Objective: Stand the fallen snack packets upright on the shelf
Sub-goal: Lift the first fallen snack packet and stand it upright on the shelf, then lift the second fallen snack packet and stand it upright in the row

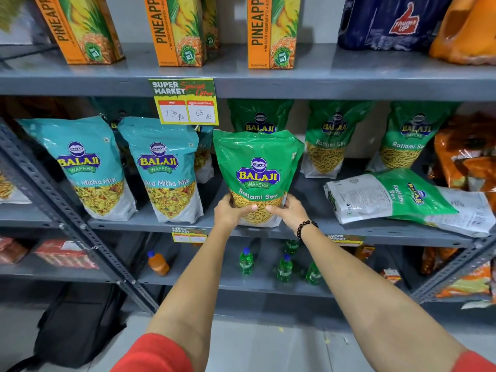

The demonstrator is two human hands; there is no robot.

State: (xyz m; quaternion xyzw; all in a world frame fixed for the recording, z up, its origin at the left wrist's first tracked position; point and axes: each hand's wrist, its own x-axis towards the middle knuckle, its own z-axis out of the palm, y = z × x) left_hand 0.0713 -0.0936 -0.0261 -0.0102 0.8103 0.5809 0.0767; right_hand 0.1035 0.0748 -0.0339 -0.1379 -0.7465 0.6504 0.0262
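Observation:
A green Ratlami Sev packet [257, 170] stands upright at the front of the grey middle shelf [150, 220]. My left hand [232, 212] grips its lower left corner and my right hand [288, 212] its lower right corner. A second green packet seems pressed right behind it. To the right, a green Ratlami Sev packet [389, 196] lies flat on its side, on top of another fallen packet [467, 213] showing its white back. Three green packets [328, 143] stand upright at the back of the shelf.
Two teal Mitha Mix packets [88, 167] stand upright to the left. A price tag [185, 102] hangs from the shelf above, which holds pineapple juice cartons [271, 30]. Orange packets [467, 154] lie at the far right. Small bottles [284, 267] sit on the shelf below.

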